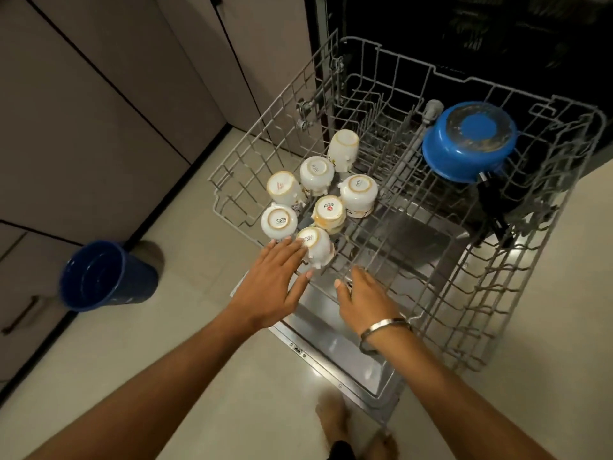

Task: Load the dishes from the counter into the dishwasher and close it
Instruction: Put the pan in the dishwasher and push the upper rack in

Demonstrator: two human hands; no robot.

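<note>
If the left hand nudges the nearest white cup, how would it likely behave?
The nearest cup looks glazed ceramic, so probably rigid, slick and chippable. It stands upside down on the wire rack, tilted, so the left hand might tip it against neighbouring cups.
</note>
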